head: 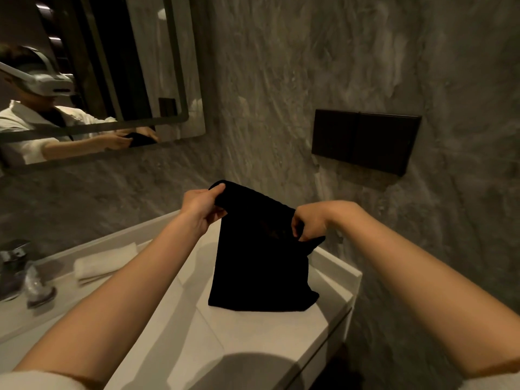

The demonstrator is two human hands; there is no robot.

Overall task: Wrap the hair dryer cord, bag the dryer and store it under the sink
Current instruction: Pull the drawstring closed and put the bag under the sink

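A black cloth bag point(259, 266) stands upright on the white counter point(253, 327), its bottom resting on the surface near the right end. My left hand point(201, 208) pinches the bag's top edge on the far left side. My right hand point(308, 222) grips the top edge on the right side. Both hands hold the bag's mouth up. The hair dryer and its cord are not visible; I cannot tell whether they are inside the bag.
A rolled white towel point(105, 263) lies on the counter at left, beside a chrome tap point(14, 266) and a glass point(39, 291). A mirror point(98, 80) hangs on the grey stone wall. A black wall panel point(365, 140) sits at right. The counter's right edge point(356, 280) drops off.
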